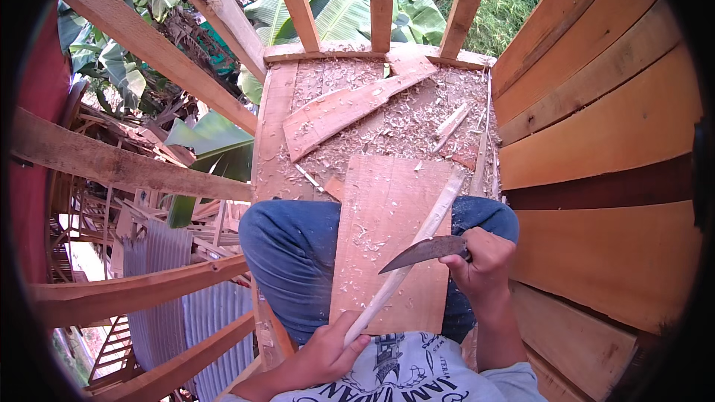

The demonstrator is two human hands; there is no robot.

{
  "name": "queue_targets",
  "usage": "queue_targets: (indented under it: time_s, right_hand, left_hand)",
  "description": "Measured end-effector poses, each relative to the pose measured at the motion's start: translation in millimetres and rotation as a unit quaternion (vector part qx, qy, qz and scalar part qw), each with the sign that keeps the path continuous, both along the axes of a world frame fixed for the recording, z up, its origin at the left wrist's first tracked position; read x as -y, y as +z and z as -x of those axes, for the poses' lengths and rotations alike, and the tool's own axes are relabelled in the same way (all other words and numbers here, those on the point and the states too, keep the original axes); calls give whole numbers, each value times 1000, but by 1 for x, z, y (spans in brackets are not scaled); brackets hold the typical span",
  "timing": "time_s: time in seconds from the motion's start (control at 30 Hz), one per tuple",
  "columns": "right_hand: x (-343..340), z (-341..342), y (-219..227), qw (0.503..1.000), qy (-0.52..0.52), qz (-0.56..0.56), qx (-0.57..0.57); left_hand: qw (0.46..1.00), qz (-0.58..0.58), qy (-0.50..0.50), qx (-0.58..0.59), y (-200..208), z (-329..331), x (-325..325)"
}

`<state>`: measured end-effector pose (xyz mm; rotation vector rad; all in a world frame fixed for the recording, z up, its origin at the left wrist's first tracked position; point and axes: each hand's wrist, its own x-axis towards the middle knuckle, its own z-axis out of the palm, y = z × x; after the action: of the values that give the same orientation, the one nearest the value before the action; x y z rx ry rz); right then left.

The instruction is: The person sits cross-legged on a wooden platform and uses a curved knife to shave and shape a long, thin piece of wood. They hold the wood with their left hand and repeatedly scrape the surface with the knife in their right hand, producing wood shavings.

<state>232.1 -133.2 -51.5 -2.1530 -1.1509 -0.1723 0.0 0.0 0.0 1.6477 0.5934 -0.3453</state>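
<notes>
Through the head view I'm seeing the stick (434, 216), pale, slim and flat-sided, lying aslant over the right part of the board (372, 201), its far tip reaching the board's far right corner. The left grip (333, 346) is holding the near end, fingers wrapped round it, at the board's near edge. The right grip (482, 259), off the board's right side, is clasping the knife (422, 251). Its dark, scuffed metal is curving leftward to a point and crossing over the stick; I'm not managing to tell whether the edge is touching. The board, flat and smooth, is resting across the blue trousers (287, 246). Beyond it, crisp, curled shavings (320, 78) are littering the floor (275, 112) around a broad, tapering offcut (328, 120). Right of the board, grainy planks (596, 134) are forming a wall. Nearer than the board, the pale shirt (357, 385) is bearing dark printed lettering and a drawn emblem.
</notes>
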Motion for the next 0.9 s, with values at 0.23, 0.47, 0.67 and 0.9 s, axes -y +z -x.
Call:
queue_targets:
  time_s: [0.23, 0.47, 0.67, 0.9]
  right_hand:
    - [0, -26, -5, 988, -112, -59, -94]
    - [27, -42, 23, 970, -145, -85, -177]
    - [6, 19, 15, 991, 29, 32, -129]
    - [12, -17, 30, 987, -78, -29, -137]
  left_hand:
    - [1000, 27, -12, -10, 2, 1, -2]
    - [998, 8, 68, -11, -3, 10, -13]
    - [999, 40, -12, -25, 0, -5, -6]
    - [1000, 30, -6, -7, 1, 1, -2]
